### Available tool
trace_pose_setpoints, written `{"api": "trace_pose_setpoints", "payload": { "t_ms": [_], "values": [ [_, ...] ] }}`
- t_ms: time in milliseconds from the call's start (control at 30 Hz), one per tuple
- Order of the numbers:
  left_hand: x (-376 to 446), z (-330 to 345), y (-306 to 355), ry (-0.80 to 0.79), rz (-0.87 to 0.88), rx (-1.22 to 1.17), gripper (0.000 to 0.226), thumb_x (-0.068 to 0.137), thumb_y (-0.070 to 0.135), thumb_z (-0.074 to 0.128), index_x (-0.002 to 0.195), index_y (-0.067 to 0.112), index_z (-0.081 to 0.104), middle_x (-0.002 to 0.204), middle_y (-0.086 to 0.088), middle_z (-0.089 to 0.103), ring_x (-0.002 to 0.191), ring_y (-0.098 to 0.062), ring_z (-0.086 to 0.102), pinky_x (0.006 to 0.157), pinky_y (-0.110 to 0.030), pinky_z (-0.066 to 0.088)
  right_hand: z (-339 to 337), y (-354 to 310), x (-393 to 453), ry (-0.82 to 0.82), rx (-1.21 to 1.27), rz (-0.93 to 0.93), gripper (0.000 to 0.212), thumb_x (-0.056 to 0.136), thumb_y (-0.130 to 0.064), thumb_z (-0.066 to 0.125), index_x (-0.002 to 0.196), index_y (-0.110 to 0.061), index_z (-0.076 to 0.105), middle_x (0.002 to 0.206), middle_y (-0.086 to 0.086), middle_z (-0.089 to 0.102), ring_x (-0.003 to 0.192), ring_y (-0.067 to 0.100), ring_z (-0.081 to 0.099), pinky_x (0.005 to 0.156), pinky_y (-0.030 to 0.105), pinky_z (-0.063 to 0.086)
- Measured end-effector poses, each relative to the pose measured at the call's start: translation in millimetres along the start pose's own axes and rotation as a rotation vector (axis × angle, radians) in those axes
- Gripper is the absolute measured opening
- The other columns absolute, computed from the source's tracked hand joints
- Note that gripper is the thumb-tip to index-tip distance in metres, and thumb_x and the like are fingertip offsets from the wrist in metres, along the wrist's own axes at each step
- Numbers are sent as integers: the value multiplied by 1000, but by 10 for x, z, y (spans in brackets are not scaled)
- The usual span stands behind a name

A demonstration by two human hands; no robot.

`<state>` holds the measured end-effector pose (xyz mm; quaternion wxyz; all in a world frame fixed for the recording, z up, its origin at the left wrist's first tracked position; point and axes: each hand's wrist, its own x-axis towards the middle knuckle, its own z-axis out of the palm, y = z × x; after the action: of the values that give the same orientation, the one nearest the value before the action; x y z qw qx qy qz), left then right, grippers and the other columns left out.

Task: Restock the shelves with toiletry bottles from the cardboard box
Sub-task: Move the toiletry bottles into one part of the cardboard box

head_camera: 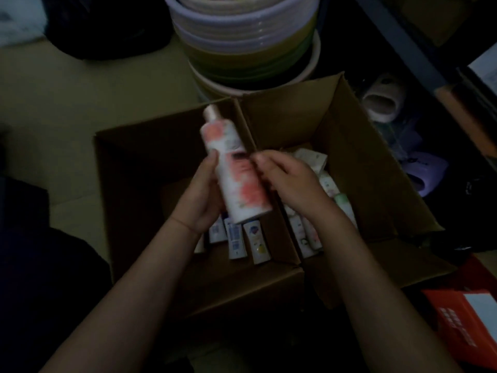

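A white bottle with pink flower print and a pink cap (233, 168) is held over the open cardboard box (376, 168), cap pointing away from me. My left hand (200, 195) grips its lower half from the left. My right hand (287, 179) holds it from the right, fingers curled against its side. Under the hands, several small white toiletry bottles (236, 239) lie in the box's left compartment, and more bottles (330, 189) lie in the right compartment. The room is dim.
A stack of round tubs (247, 41) stands just beyond the box. Dark shelving with purple and white items (419, 168) runs along the right. An orange-red carton (468, 321) sits at the lower right. Pale floor (80, 103) lies to the left.
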<state>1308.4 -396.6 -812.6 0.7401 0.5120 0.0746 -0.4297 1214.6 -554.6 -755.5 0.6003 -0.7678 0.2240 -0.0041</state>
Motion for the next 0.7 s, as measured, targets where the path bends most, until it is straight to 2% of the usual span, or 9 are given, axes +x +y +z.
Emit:
{"api": "trace_pose_setpoints", "payload": {
  "t_ms": [33, 100, 200, 300, 400, 467, 567, 633, 700],
  "values": [
    [17, -128, -10, 44, -21, -22, 70, 79, 43, 72, 138, 13, 47, 121, -15, 65, 106, -29, 66, 91, -48, 55, 58, 28, 36, 71, -113, -52, 20, 98, -35, 55, 108, -25, 69, 104, -4, 64, 95, 1, 60, 78, 15, 44],
    [65, -390, -106, 175, -87, -33, 74, 76, 28, 79, 140, 13, 45, 126, -20, 64, 106, -33, 67, 85, -50, 56, 124, 169, 141, 155, -368, -40, 36, 96, -38, 56, 127, -20, 57, 126, 6, 52, 118, 15, 50, 90, 23, 38],
    [93, -675, -300, 344, -207, 47, 63, 82, 27, 78, 137, 16, 49, 125, -20, 65, 108, -37, 67, 87, -57, 55, 252, 411, 241, 18, -424, 225, 75, 91, -44, 60, 150, -20, 22, 147, 12, 39, 132, 28, 43, 103, 39, 42],
    [99, -775, -483, 441, -304, 92, 55, 88, 21, 70, 138, 19, 47, 127, -15, 62, 107, -34, 64, 74, -50, 57, 376, 610, 280, 34, -490, 245, 60, 98, -26, 53, 149, -15, 23, 131, 16, 56, 115, 34, 58, 93, 43, 51],
    [146, -762, -606, 589, -249, 169, 47, 98, 17, 56, 143, 23, 43, 121, -10, 57, 100, -26, 59, 63, -36, 50, 413, 608, 293, 76, -557, 232, 50, 100, -23, 47, 146, -11, 29, 126, 18, 59, 112, 35, 59, 92, 44, 51],
    [190, -645, -603, 565, -182, 223, 43, 100, 20, 52, 142, 18, 45, 117, -10, 60, 95, -21, 60, 67, -31, 49, 424, 556, 279, 48, -583, 238, 47, 102, -28, 44, 144, -10, 32, 129, 18, 57, 116, 36, 56, 93, 39, 46],
    [240, -154, -504, 391, -67, 259, 43, 100, 30, 51, 140, 14, 49, 133, -15, 57, 94, -14, 61, 82, -32, 51, 318, 543, 271, -37, -433, 290, 53, 102, -51, 33, 141, -16, 40, 136, 13, 54, 125, 32, 51, 96, 34, 37],
    [257, 243, -449, 295, -7, 362, 63, 94, 46, 56, 148, 21, 39, 143, -8, 50, 113, -17, 57, 98, -39, 48, 172, 599, 285, -16, -197, 350, 65, 94, -67, 26, 133, -23, 54, 133, 9, 59, 124, 29, 54, 104, 38, 39],
    [249, 600, -472, 257, 58, 535, 78, 91, 50, 60, 155, 25, 24, 147, 1, 40, 129, -17, 43, 109, -36, 37, -32, 791, 312, 107, -80, 440, 61, 95, -65, 30, 114, -19, 65, 120, 13, 66, 111, 30, 61, 99, 45, 47]
  ]
}}
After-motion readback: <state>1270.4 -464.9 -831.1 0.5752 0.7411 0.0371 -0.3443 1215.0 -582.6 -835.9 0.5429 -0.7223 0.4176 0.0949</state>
